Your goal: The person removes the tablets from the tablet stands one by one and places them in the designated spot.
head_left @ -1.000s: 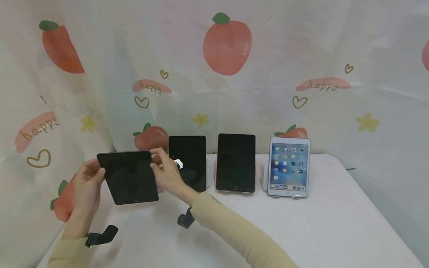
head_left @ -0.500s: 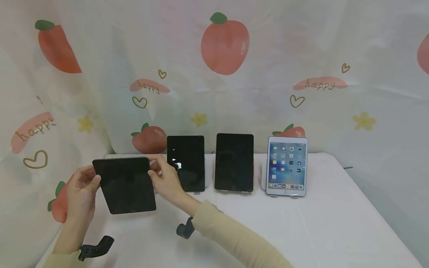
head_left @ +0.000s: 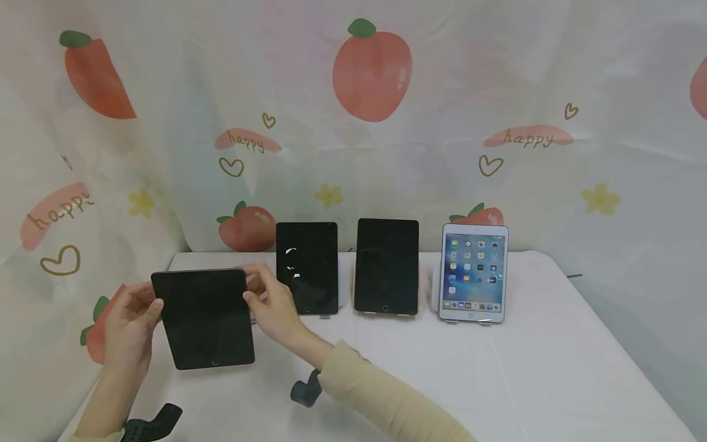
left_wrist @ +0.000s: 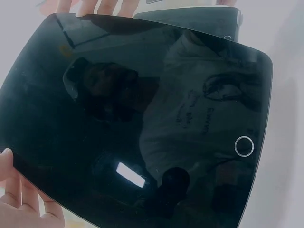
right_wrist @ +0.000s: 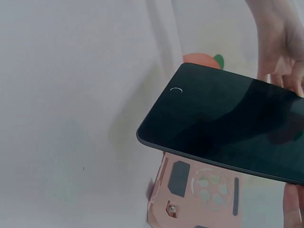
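Note:
A black tablet (head_left: 205, 319) with a dark screen is held up off the table between my two hands, its home button at the lower end. My left hand (head_left: 128, 322) grips its upper left edge, thumb on the front and fingers behind. On the opposite edge my right hand (head_left: 273, 304) pinches the upper right side. In the right wrist view a pink stand (right_wrist: 178, 178) with grey pads shows beyond the tablet; the head view hides it. Glossy reflections cover the screen in the left wrist view.
Along the back of the white table (head_left: 431, 380) stand a black tablet (head_left: 317, 264), another black tablet (head_left: 386, 264), and a white tablet (head_left: 475, 273) with lit app icons. Behind them hangs a fruit-printed curtain (head_left: 409, 172).
Both hands have moved the held tablet down and slightly left, nearer to me. The three standing tablets stay where they were.

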{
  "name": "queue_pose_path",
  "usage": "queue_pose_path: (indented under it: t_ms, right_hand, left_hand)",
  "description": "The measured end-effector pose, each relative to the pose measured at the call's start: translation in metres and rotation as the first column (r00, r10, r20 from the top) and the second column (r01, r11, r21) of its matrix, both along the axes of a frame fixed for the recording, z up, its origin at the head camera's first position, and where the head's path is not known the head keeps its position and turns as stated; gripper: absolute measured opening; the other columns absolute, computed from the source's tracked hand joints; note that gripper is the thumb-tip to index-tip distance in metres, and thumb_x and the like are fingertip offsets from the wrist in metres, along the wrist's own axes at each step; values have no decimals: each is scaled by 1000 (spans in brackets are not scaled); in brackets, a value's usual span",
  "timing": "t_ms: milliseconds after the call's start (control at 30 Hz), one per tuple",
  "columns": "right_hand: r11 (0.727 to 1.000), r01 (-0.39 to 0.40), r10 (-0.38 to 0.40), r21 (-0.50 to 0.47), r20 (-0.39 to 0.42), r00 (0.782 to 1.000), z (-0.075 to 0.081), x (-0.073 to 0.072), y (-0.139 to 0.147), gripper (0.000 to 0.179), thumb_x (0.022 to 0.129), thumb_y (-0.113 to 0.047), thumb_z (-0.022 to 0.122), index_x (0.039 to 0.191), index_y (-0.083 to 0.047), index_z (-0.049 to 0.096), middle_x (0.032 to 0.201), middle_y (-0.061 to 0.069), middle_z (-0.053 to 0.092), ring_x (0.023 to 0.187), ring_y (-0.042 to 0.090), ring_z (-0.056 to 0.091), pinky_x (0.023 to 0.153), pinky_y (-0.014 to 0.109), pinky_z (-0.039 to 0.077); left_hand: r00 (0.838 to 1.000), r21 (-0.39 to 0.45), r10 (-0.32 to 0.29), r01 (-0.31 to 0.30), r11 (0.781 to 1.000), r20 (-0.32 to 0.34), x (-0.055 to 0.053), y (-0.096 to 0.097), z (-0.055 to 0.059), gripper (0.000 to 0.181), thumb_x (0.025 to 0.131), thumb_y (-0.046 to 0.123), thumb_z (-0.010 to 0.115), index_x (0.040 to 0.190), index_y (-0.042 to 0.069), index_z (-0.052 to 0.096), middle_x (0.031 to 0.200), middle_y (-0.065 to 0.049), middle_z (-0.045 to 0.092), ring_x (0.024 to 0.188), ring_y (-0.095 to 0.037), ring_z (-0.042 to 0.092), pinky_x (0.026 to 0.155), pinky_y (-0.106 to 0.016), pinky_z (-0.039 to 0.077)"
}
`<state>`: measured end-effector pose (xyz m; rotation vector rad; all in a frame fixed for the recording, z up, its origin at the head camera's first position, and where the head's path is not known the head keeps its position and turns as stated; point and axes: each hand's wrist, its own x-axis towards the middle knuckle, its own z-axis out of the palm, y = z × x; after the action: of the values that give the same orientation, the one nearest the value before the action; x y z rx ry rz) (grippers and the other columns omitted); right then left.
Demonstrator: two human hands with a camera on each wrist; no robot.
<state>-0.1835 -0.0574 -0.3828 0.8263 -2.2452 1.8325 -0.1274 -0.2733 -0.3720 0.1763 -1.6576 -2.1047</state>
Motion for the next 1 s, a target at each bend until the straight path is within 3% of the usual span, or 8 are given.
queue_pose_path:
  t_ms: [667,800,1000]
  right_hand:
    - [999,-30,32,-22,86,996,-11,14,0,33,90,3,58,119,-12,55,89,14,63,71,3,55,61,13,49]
    - [998,-47,50,-33,110,993,-16,14,-1,32,90,4,57,119,-10,55,89,15,63,71,1,54,61,13,51]
    - [997,-61,67,-42,154,986,-24,15,-1,31,91,4,57,119,-9,54,88,15,63,71,-2,53,61,18,56]
  left_hand:
    - [986,-2,-43,44,999,164,10,-10,-14,27,89,9,65,114,19,64,92,12,60,84,-4,55,72,-14,47]
    - [969,-2,-29,31,1000,244,12,-11,-16,26,91,7,62,111,23,63,91,14,57,83,-2,53,71,-14,45]
    - [931,-35,-3,17,999,365,14,-11,-18,25,92,11,61,111,28,60,91,17,54,86,-2,49,71,-15,43]
